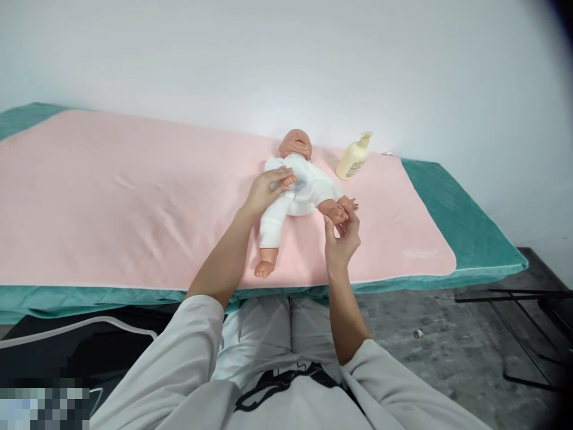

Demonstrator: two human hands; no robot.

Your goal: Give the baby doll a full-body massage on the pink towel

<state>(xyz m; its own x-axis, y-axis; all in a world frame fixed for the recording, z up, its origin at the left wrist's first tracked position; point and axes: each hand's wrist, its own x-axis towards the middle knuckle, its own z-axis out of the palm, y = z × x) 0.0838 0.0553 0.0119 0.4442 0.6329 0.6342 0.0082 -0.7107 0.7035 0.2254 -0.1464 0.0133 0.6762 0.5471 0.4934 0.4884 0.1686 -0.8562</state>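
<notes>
A baby doll in white clothing lies on its back on a pink mat, its head toward the wall. My left hand is at the doll's chest, thumb and fingers closed around one small doll hand. With my right hand I grip a doll foot, that leg bent out to the right. The doll's other hand shows just beyond my right fingers. Its other leg lies straight toward me, the bare foot near the mat's front edge.
A cream pump bottle stands on the mat right of the doll, near the white wall. Under the mat is a green padded table. A black metal frame stands on the grey floor at right.
</notes>
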